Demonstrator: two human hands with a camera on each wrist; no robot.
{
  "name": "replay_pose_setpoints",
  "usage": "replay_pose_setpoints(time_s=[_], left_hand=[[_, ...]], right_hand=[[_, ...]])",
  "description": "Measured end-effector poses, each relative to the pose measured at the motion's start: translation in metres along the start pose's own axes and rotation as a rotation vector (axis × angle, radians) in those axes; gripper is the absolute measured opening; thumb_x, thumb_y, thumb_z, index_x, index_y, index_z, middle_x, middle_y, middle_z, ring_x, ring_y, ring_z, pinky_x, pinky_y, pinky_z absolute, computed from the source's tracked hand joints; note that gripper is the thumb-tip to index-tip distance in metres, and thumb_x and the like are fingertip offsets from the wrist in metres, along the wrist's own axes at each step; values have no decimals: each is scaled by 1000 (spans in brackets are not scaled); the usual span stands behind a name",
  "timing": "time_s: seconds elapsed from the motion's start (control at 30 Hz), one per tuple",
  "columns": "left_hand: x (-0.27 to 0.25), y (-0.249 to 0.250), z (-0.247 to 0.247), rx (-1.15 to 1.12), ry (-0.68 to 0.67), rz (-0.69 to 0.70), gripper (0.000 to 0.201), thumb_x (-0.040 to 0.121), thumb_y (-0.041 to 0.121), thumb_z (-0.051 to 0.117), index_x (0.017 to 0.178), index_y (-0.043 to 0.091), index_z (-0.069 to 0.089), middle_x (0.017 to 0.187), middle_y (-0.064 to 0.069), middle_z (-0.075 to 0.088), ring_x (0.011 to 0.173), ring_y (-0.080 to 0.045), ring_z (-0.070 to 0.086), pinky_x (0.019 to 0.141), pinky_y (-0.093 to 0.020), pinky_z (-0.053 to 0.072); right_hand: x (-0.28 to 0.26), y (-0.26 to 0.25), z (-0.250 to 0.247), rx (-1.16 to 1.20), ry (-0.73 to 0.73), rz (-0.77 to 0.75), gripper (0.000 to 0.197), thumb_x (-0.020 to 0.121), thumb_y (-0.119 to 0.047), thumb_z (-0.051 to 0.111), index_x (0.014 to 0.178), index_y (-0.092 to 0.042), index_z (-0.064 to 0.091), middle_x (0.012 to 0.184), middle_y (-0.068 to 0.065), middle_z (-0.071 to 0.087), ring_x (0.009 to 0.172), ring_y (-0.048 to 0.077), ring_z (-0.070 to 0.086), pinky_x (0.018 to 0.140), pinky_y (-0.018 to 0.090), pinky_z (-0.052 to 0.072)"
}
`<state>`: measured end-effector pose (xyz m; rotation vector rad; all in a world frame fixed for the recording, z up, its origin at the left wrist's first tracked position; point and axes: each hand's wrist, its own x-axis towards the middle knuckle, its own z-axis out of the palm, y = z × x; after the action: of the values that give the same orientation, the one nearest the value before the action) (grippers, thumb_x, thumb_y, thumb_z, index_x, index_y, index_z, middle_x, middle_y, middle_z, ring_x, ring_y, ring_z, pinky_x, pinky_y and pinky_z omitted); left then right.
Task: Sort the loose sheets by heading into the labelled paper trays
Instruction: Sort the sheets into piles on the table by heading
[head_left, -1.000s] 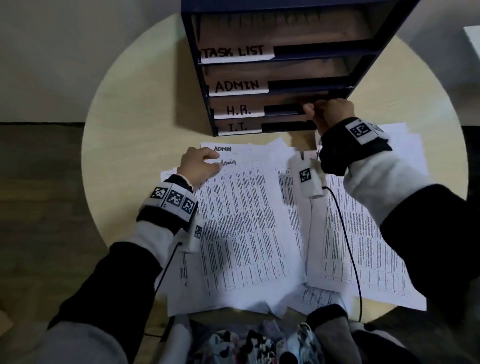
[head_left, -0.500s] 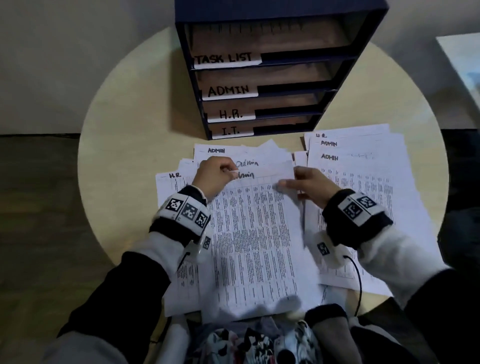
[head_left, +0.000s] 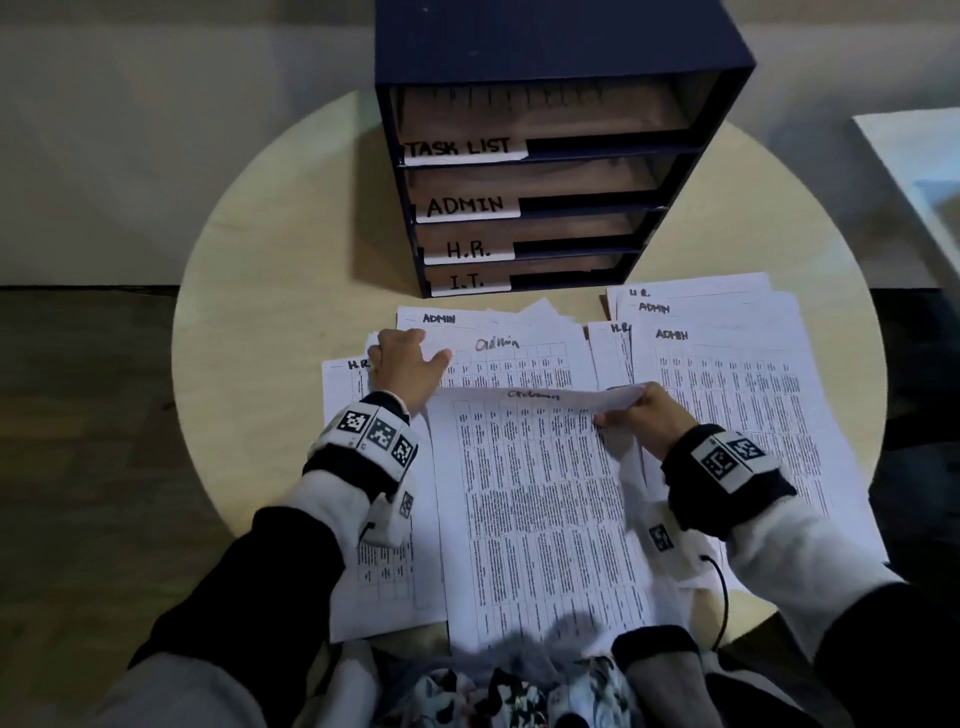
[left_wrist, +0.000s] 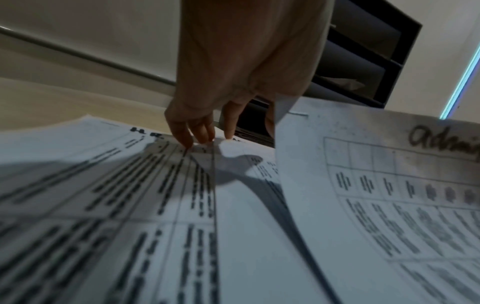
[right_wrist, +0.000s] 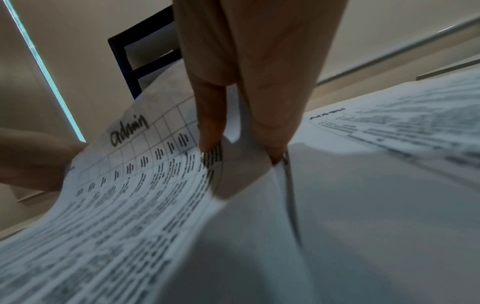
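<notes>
A dark blue tray unit (head_left: 561, 52) stands at the back of the round table, its slots labelled TASK LIST, ADMIN (head_left: 465, 206), H.R. and I.T. Printed sheets lie spread in front of it. My right hand (head_left: 618, 408) pinches the top right corner of a sheet headed "Admin" (head_left: 530, 493), whose top edge is raised and curled off the pile. In the right wrist view the thumb and a finger (right_wrist: 241, 148) squeeze that sheet (right_wrist: 124, 185). My left hand (head_left: 405, 369) rests on the pile at the sheet's top left. Its fingertips (left_wrist: 197, 135) press on the sheets below, beside the raised sheet (left_wrist: 389, 195).
Another Admin sheet (head_left: 498, 358) lies under the lifted one. A sheet headed H.R. (head_left: 345, 415) sticks out at the left. A second pile topped ADMIN (head_left: 737, 395) lies at the right. Bare table (head_left: 270, 270) shows left of the papers. A white object (head_left: 924, 171) sits at the far right.
My right hand left the H.R. tray slot, came back to the pile and has pinched and raised the Admin sheet's top edge. My left hand stayed on the papers.
</notes>
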<state>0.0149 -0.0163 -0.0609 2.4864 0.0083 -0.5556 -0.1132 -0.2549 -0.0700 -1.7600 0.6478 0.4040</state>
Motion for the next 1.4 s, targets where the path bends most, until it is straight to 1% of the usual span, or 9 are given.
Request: replay_pose_setpoints(time_s=[0.23, 0.4, 0.53, 0.63, 0.7, 0.8, 0.87, 1.07, 1.4], left_hand=[[5, 3, -4, -109, 6, 44, 35, 90, 19, 56, 123, 12, 51, 134, -13, 35, 125, -30, 40, 102, -30, 35], [-6, 6, -11, -439, -8, 144, 17, 93, 15, 54, 108, 8, 56, 120, -1, 50, 112, -15, 44, 95, -26, 32], [-9, 5, -22, -589, -46, 208, 16, 92, 10, 54, 77, 14, 52, 84, 4, 54, 80, -8, 50, 83, -25, 35], [-11, 10, -31, -718, -173, 239, 22, 91, 6, 54, 71, 16, 51, 70, 8, 53, 63, 3, 49, 74, -20, 37], [-13, 11, -32, -821, -247, 233, 9, 86, 20, 63, 79, 17, 57, 84, 2, 62, 85, -8, 57, 93, -33, 40], [-16, 8, -27, -989, -258, 133, 88, 42, 66, 79, 114, 22, 54, 135, -23, 45, 130, -37, 39, 111, -55, 24], [-20, 8, -22, -1016, -247, 97, 123, 20, 75, 76, 121, 14, 43, 126, -15, 49, 117, -27, 48, 108, -41, 34], [-17, -1, -1, -647, -242, 146, 55, 88, 17, 61, 138, 8, 41, 134, -6, 53, 127, -24, 47, 108, -35, 34], [12, -8, -9, -601, 17, 49, 36, 87, 9, 63, 122, 1, 58, 122, -13, 62, 112, -25, 59, 104, -42, 41]], right_hand=[[-1, 5, 4, 99, 35, -48, 46, 79, 17, 54, 55, -18, 72, 49, 0, 63, 47, 8, 54, 55, 23, 46], [-8, 6, 6, 176, 76, -32, 20, 83, 5, 57, 94, -8, 66, 77, 9, 64, 71, 16, 57, 63, 25, 46], [-7, 6, 8, 306, 116, -23, 40, 81, 1, 61, 116, -16, 53, 97, 7, 61, 84, 17, 57, 73, 27, 48], [-4, 3, 8, 422, 84, -9, 26, 81, -1, 61, 102, -15, 59, 95, 8, 62, 89, 24, 58, 82, 33, 48], [-3, 1, 10, 408, 87, -9, 7, 80, -3, 63, 86, -7, 64, 88, 11, 63, 89, 28, 57, 80, 35, 48], [0, -1, 14, 489, 113, -6, 8, 83, 2, 58, 82, -4, 61, 88, 12, 60, 82, 23, 54, 70, 29, 45], [1, -5, 15, 528, 146, -3, 11, 85, 2, 55, 93, -4, 61, 93, 10, 60, 82, 20, 55, 69, 27, 44], [2, -20, 23, 444, 254, -33, 31, 90, 4, 47, 121, -1, 48, 108, 16, 59, 89, 23, 56, 70, 26, 47], [44, -38, -47, -518, 431, 38, 65, 81, -3, 63, 138, -14, 32, 139, 13, 37, 127, 32, 40, 106, 51, 31]])
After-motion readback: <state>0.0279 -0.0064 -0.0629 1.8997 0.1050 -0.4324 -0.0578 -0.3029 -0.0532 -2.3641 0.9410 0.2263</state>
